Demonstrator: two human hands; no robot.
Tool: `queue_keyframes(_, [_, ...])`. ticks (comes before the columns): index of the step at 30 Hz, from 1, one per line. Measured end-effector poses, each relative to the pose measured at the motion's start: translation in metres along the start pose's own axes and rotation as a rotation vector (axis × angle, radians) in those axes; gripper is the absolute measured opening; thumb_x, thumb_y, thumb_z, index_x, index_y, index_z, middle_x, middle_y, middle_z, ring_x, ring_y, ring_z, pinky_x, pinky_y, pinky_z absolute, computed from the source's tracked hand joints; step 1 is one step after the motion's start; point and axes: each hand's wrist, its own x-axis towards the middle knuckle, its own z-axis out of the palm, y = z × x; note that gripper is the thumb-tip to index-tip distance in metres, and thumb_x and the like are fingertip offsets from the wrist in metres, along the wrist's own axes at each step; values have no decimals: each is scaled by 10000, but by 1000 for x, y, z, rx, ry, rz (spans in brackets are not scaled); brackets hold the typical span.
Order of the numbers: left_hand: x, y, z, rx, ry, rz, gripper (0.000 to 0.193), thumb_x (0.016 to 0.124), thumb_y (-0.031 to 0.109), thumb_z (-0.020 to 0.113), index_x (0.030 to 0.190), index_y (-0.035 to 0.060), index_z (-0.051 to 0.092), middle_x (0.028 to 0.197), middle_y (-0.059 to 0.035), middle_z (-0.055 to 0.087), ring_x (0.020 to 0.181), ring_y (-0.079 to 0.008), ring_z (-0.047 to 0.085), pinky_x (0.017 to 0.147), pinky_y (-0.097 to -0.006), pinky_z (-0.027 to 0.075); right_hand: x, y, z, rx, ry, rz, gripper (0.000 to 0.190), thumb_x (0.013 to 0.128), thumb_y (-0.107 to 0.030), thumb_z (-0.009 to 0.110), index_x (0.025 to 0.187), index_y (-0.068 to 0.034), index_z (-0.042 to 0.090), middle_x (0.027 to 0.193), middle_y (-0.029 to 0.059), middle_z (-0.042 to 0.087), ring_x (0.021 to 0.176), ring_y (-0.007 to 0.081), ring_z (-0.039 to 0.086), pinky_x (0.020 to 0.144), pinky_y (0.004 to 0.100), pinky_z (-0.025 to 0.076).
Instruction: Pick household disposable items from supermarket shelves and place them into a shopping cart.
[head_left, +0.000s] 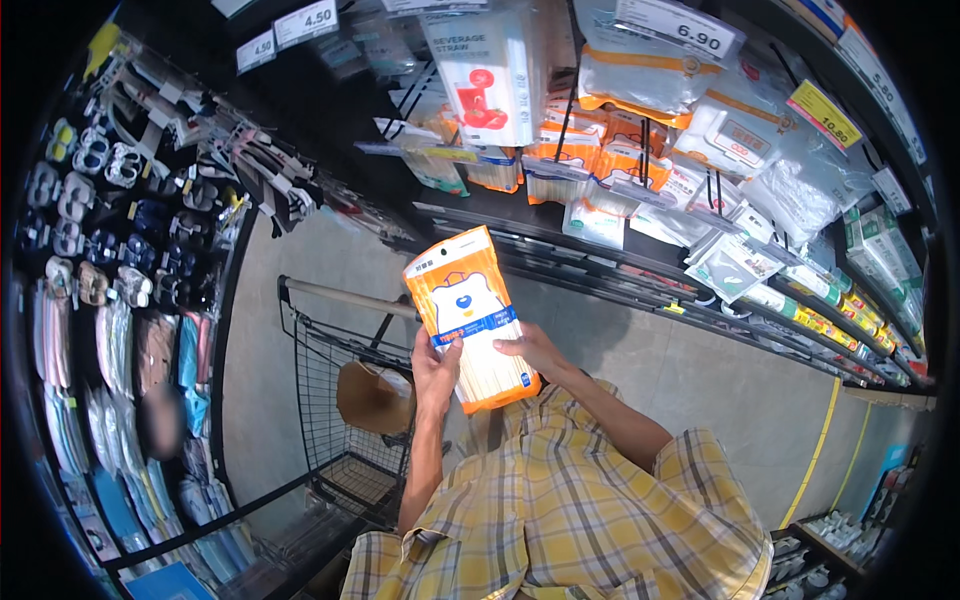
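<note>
My left hand (437, 371) and my right hand (531, 351) hold an orange and white plastic packet (466, 300) between them, in front of my chest. A white bear's face and a blue band are printed on it. Pale thin sticks show through the clear lower part. The left thumb lies on the packet's lower left side and the right thumb presses its right side; the fingers behind it are hidden. Beyond the packet, similar orange packets (637, 161) hang on a rack, near a large pack of beverage straws (484, 82).
A wire shopping cart (352, 300) stands at the left, with a brown object (373, 397) in it. Slippers (77, 196) and packed textiles hang on the left rack. Dark shelf edges (555, 240) run across the top right. Yellow lines (814, 457) mark the floor at right.
</note>
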Motion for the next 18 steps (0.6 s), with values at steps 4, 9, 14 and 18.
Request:
queue_keyframes(4, [-2, -7, -8, 12, -6, 0, 360, 816, -46, 570, 1155, 6, 459, 1073, -55, 559, 984, -109, 512, 864, -252, 410, 4, 1, 5, -61, 29, 16, 395, 780, -191, 655, 1095, 20, 546, 1024, 98, 614, 913, 153, 583, 806, 290, 455])
queue_keyframes(9, [2, -13, -16, 13, -1, 10, 332, 816, -47, 567, 1132, 8, 481, 1049, -46, 570, 970, -102, 510, 865, -250, 403, 14, -5, 12, -59, 40, -21, 414, 761, -202, 675, 1083, 25, 549, 983, 97, 625, 894, 150, 590, 780, 285, 468])
queue_keyframes(14, [11, -25, -24, -20, -70, -61, 375, 822, -64, 542, 1181, -2, 455, 1087, -72, 569, 999, -139, 531, 884, -275, 413, 40, -11, 13, -121, 212, -121, 375, 811, -215, 649, 1083, 21, 544, 937, 74, 633, 820, 125, 604, 724, 246, 482])
queue_keyframes(18, [25, -20, -28, -96, -87, -103, 362, 829, -56, 535, 1179, 10, 469, 1073, -63, 579, 995, -136, 535, 888, -272, 408, 57, -34, 23, 15, 216, -76, 344, 849, -233, 618, 1068, 23, 545, 918, 73, 631, 800, 106, 603, 714, 234, 482])
